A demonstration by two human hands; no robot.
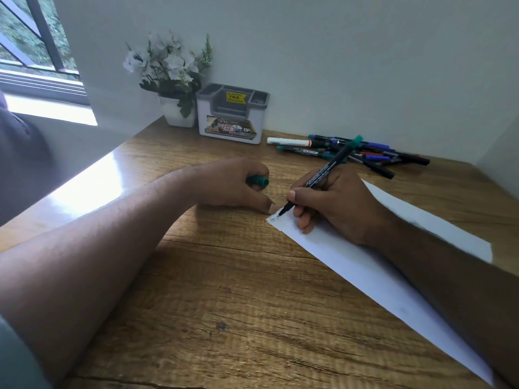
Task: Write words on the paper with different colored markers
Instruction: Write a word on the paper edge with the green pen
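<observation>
A white sheet of paper (373, 276) lies slanted on the wooden desk, partly under my right forearm. My right hand (334, 200) grips a green marker (325, 169), whose tip touches the paper's top-left corner beside a few green strokes (273, 219). My left hand (233, 183) is closed on the green cap (258, 181), and one fingertip presses the paper's corner. A pile of several coloured markers (362, 153) lies behind my right hand near the wall.
A grey-and-white desk organiser (231, 119) and a white pot of white flowers (171, 80) stand against the back wall. The desk (224, 290) meets a wall on the right, and a window sill (42, 88) lies to the left.
</observation>
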